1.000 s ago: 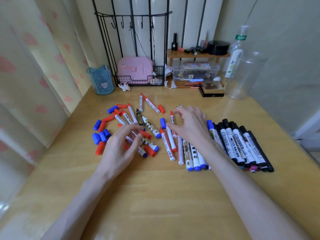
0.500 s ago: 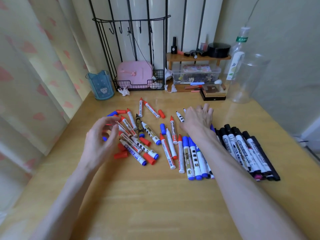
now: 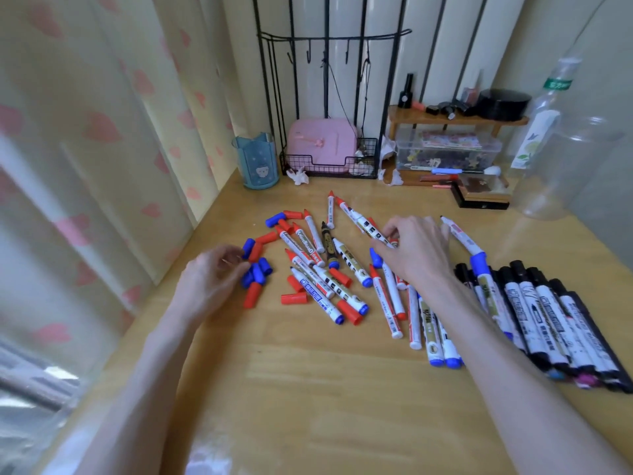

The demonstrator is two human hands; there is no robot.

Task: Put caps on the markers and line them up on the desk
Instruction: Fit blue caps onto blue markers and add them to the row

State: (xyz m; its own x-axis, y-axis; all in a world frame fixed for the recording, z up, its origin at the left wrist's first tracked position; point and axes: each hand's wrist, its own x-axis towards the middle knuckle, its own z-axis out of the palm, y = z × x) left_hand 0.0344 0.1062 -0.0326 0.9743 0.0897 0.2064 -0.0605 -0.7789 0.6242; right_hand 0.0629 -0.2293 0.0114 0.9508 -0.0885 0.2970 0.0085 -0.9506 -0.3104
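Uncapped red and blue markers (image 3: 327, 286) lie scattered across the middle of the wooden desk (image 3: 308, 389). Loose blue caps (image 3: 257, 270) and red caps (image 3: 251, 294) sit in a pile at the left. My left hand (image 3: 212, 279) reaches into that pile with curled fingers, its fingertips touching a blue cap (image 3: 248, 247). My right hand (image 3: 416, 250) pinches a red-tipped marker (image 3: 363, 222) in the heap. A blue marker (image 3: 462, 240) lies just right of that hand. Capped black markers (image 3: 555, 320) lie in a row at the right, with blue markers (image 3: 436, 341) beside them.
At the back stand a blue pen cup (image 3: 255, 161), a pink box (image 3: 322, 140) in a wire rack, a small wooden shelf (image 3: 455, 120) over a clear storage box (image 3: 445, 149), and a clear bottle (image 3: 537, 125). A curtain (image 3: 85, 149) hangs along the left edge.
My left hand has moved left to the cap pile. My right hand has come back from the black row to the scattered markers and closed its fingers on one.
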